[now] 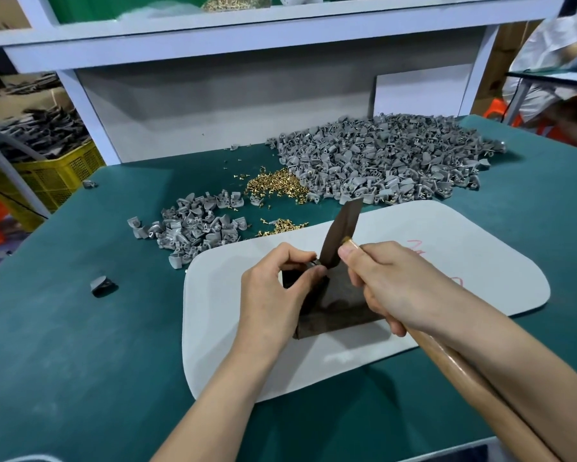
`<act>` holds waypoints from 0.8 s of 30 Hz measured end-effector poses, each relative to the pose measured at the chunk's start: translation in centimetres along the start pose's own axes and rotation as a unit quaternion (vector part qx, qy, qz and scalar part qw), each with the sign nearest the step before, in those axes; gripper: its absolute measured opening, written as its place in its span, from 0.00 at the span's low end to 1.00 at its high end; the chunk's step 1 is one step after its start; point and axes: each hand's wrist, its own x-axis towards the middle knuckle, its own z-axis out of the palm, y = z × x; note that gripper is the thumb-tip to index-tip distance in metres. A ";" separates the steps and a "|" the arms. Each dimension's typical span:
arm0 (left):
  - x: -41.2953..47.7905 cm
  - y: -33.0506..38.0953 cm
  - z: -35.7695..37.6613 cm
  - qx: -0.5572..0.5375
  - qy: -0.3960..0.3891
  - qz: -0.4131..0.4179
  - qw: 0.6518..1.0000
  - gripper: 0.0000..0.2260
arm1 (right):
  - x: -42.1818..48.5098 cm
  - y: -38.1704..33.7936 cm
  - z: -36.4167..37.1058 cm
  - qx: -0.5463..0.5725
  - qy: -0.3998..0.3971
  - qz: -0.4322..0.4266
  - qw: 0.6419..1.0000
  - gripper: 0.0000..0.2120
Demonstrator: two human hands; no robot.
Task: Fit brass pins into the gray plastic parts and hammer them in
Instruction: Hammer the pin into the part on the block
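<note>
Head: illegible red writing [417,245] near hammer [342,232]

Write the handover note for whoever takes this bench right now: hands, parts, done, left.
Left hand pinches a small piece, mostly hidden, on the dark block. Right hand grips the hammer by its wooden handle, close to the head, poised over the block.
The block sits on the white mat. Brass pins lie between the large gray-part pile and the small gray-part pile.
Done: cannot tell which pile is finished.
Left: likely strike this piece, then work through the loose parts.
</note>
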 end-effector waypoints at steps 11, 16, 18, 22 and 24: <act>0.0 0.2 0.1 0.002 0.005 -0.002 1.000 0.09 | -0.5 -0.5 -0.2 -0.046 0.021 -0.012 0.999 0.21; -0.1 0.2 0.1 0.001 -0.002 0.001 1.000 0.09 | -0.5 -0.7 -0.4 -0.045 0.044 -0.027 0.998 0.21; 0.0 0.2 0.1 0.001 -0.003 0.000 1.000 0.08 | -0.5 -0.8 -0.3 -0.045 0.024 -0.020 0.998 0.21; -0.1 0.2 0.1 -0.001 -0.002 0.001 1.000 0.09 | -0.1 -0.6 -0.9 0.001 0.024 -0.027 0.999 0.21; -0.1 0.2 0.0 0.003 -0.006 0.004 1.000 0.09 | 0.4 -0.4 -1.8 0.024 0.041 -0.025 0.999 0.21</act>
